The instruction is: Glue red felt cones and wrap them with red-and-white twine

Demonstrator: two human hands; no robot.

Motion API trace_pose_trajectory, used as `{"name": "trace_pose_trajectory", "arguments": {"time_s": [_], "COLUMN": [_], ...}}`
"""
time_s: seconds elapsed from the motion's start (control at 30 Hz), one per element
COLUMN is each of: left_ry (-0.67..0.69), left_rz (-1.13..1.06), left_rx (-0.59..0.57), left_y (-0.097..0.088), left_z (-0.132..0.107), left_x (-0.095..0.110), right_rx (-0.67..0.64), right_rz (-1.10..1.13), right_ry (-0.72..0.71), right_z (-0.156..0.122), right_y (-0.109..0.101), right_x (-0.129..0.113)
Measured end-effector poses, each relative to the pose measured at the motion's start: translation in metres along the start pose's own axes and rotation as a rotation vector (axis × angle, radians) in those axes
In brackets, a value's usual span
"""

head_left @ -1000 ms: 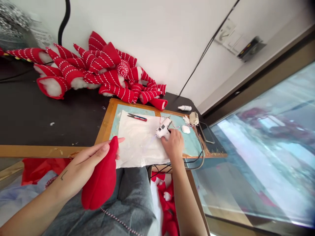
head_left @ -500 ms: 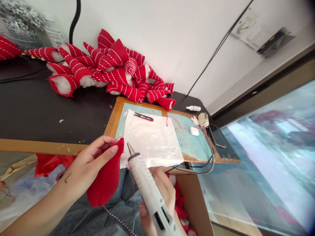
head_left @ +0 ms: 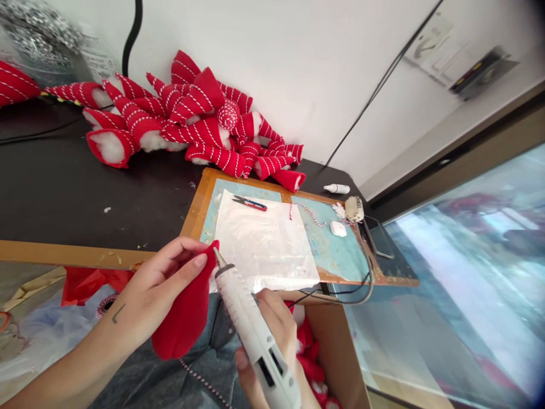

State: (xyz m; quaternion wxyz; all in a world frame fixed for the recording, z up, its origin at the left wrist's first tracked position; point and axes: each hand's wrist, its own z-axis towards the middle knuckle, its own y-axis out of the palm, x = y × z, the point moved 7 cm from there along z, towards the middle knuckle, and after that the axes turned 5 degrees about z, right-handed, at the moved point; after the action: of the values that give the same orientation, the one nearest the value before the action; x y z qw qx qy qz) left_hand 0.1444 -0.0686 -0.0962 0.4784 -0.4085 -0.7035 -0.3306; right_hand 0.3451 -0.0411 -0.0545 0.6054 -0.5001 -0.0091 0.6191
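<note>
My left hand (head_left: 170, 272) pinches a plain red felt cone (head_left: 187, 318) near its narrow tip, the wide end hanging down. A whitish glue gun (head_left: 251, 324) is gripped in my right hand (head_left: 276, 329), its metal nozzle touching or nearly touching the felt at the tip. Red-and-white twisted cord (head_left: 204, 383) trails below the cone over my lap. Behind the nozzle lies a white sheet (head_left: 264, 244) on a blue-topped board (head_left: 340, 258), with thread snips (head_left: 250, 203) on its far part.
Several red cones wrapped in white-dashed cord (head_left: 204, 108) are piled along the wall. A short cord piece, a white case (head_left: 338, 228), a small white bottle (head_left: 337, 188) and a phone (head_left: 378, 237) lie on the right. A cardboard box (head_left: 340, 346) with red pieces stands below.
My right hand has brought the glue gun up and left, so its nozzle has closed the gap to the cone's tip. My left hand has barely shifted.
</note>
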Motion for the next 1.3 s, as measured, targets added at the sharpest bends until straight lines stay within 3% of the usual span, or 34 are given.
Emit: {"name": "trace_pose_trajectory", "arguments": {"time_s": [0.23,0.43,1.1,1.3], "left_ry": [0.037,0.057,-0.056,-0.023], "left_rz": [-0.029,0.006,-0.064,-0.018], "left_rx": [-0.003,0.002,-0.029,-0.01], "left_y": [-0.002,-0.005,0.004,0.004], "left_z": [0.007,0.008,0.005,0.005], "left_x": [-0.002,-0.004,-0.009,-0.005], "right_rx": [0.047,0.197,0.206,0.194], "right_rz": [-0.053,0.011,-0.088,-0.11], "right_ry": [0.006,-0.215,-0.23,-0.195], "right_z": [-0.003,0.003,0.008,0.011], "right_y": [-0.002,0.008,0.006,0.007], "right_x": [-0.004,0.002,0.004,0.01]}}
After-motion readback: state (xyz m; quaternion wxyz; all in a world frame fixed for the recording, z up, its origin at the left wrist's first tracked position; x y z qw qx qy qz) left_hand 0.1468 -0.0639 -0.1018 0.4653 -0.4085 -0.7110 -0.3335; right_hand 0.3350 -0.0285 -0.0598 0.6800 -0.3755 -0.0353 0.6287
